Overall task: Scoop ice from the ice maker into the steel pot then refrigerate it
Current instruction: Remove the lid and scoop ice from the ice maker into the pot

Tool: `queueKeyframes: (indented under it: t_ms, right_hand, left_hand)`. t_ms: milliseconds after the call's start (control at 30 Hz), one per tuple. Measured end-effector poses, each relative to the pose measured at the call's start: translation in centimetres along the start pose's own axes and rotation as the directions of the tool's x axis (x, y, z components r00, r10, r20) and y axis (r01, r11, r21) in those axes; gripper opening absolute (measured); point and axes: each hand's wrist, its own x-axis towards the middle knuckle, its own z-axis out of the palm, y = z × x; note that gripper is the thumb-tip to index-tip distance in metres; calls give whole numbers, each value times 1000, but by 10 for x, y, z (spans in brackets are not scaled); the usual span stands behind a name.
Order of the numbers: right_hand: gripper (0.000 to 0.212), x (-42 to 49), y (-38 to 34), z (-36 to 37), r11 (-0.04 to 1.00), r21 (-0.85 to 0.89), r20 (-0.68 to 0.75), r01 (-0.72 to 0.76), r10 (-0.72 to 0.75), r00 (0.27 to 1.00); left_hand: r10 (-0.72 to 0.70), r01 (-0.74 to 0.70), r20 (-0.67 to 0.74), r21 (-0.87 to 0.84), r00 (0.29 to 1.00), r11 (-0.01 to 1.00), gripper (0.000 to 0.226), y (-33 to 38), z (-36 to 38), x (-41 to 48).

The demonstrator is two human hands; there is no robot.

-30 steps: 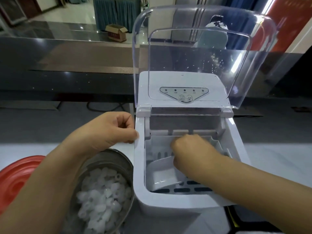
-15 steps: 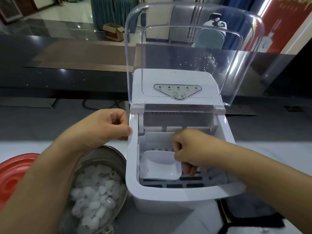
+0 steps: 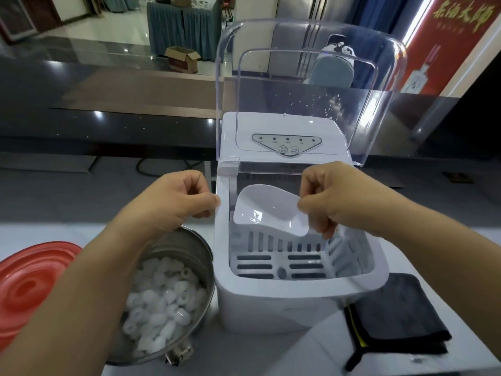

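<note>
Pinching empty white plastic scoop (image 3: 267, 210) w/ R hand (image 3: 333, 202) above white ice maker (image 3: 271, 302) bin. Touching its left wall w/ L hand (image 3: 173, 204) thumb; fingers curled, nothing held.

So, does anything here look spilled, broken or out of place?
Nothing stands out. The ice sits inside the steel pot, none on the counter; the right hand holds an empty scoop over the ice maker.

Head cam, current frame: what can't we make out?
Head view only:
- scoop handle: hidden inside the right hand.
- steel pot left side, some ice: behind the left forearm.
- red lid: cut off by the left edge.
- ice maker panel labels: too small to read.
</note>
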Motion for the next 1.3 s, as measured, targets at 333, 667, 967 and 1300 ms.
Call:
queueKeyframes:
  t_ms: [333, 667, 967, 1300]
  right_hand:
    - [5, -28, -41, 19, 996, -86, -108, 23, -32, 994]
    - [11, -42, -105, 74, 606, -789, -254, 101, -472, 844]
    - [11, -36, -103, 74, 637, -768, -296, 63, -441, 847]
    - [10, -30, -61, 8, 868, -496, -440, 22, -274, 855]
  left_hand:
    - [61, -58, -46, 59, 997, 997, 21, -4, -35, -26]
    - [60, -58, -60, 32, 996, 998, 23, -25, -81, -45]
    - [48, -48, -37, 4, 998, 999, 22, -36, -84, -42]
    - [77, -77, 31, 0, 997, 997, 23, -21, -47, -20]
